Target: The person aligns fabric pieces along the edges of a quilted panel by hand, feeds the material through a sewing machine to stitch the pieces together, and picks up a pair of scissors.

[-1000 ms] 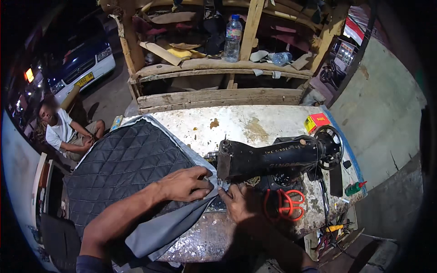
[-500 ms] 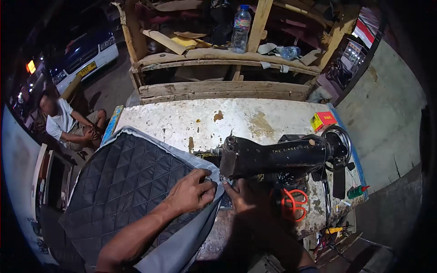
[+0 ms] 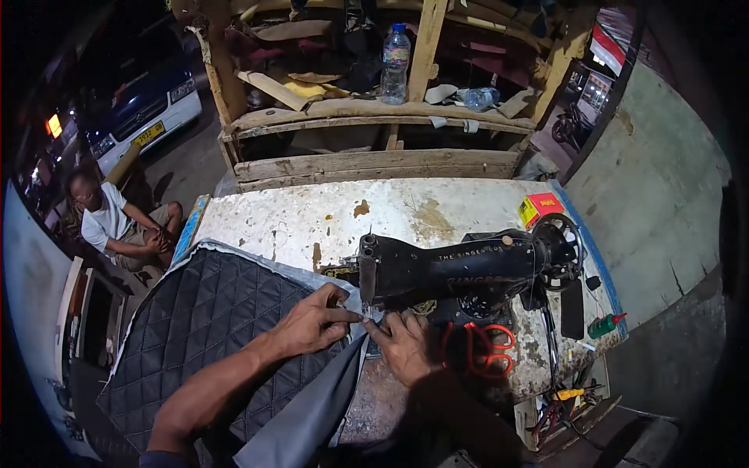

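A black sewing machine point(image 3: 445, 269) stands on the worn white table, its needle end toward my hands. Black diamond-quilted fabric point(image 3: 211, 327) with a pale border spreads across the left side. A grey cloth point(image 3: 308, 405) is folded along its near edge and hangs toward me. My left hand point(image 3: 316, 318) rests on the quilted piece, fingers bent and pinching the grey edge just left of the needle area. Close beside it, my right hand point(image 3: 404, 347) has its thumb and curled fingers on the same edge, below the machine's head. The needle tip is too small to make out.
Orange-handled scissors point(image 3: 488, 351) lie right of my right hand. A green bottle point(image 3: 606, 325) and a red-yellow box point(image 3: 540, 209) sit at the right. Behind stands a wooden shelf point(image 3: 374, 164) with a water bottle point(image 3: 395, 66). A seated person point(image 3: 117, 222) is at far left.
The view has shifted slightly, so the machine and table appear farther left. My right hand's fingers have curled in more by the cloth edge; my left hand stays on the fabric.
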Demonstrator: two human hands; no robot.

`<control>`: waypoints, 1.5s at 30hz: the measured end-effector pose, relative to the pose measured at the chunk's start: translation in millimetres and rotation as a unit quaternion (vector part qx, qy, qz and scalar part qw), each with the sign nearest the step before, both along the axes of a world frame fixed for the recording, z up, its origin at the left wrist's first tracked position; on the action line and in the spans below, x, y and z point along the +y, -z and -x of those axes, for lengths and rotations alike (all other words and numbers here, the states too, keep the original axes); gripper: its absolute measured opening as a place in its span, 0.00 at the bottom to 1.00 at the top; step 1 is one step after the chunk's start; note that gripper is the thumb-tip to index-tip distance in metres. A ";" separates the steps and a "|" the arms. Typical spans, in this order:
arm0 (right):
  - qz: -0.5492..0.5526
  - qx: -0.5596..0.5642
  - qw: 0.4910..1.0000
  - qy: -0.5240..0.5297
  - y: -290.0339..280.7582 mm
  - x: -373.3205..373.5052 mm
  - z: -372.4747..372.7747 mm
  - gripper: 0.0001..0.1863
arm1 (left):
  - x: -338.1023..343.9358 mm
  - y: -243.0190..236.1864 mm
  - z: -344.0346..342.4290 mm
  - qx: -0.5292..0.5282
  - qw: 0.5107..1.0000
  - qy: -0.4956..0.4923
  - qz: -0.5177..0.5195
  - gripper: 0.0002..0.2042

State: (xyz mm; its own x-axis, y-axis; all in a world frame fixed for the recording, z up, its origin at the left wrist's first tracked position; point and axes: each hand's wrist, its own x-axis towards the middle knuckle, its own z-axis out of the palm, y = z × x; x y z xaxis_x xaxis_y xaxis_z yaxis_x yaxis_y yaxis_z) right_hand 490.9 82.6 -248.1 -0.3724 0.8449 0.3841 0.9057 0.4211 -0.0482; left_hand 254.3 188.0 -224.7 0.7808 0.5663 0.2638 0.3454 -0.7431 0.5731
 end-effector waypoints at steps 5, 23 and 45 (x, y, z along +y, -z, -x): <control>0.014 -0.052 0.998 0.028 -2.0 -6.1 1.7 0.28 | -11.1 4.6 -6.9 0.012 0.999 -0.040 -0.006 0.14; 0.020 -0.032 0.998 0.040 3.0 3.5 -2.4 0.24 | -13.0 6.2 -15.5 -0.027 0.995 -0.096 -0.020 0.11; 0.068 0.001 0.998 0.017 -11.4 -8.9 2.7 0.25 | -12.3 3.2 -14.1 0.011 0.994 -0.045 -0.094 0.11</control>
State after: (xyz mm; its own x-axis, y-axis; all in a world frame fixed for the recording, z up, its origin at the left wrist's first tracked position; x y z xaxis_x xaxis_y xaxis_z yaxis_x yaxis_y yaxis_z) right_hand 488.3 73.7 -236.8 -0.3426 0.9013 0.2650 0.9190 0.3800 -0.1045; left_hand 268.3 175.7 -227.9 0.7353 0.5768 0.3559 0.4264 -0.8019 0.4186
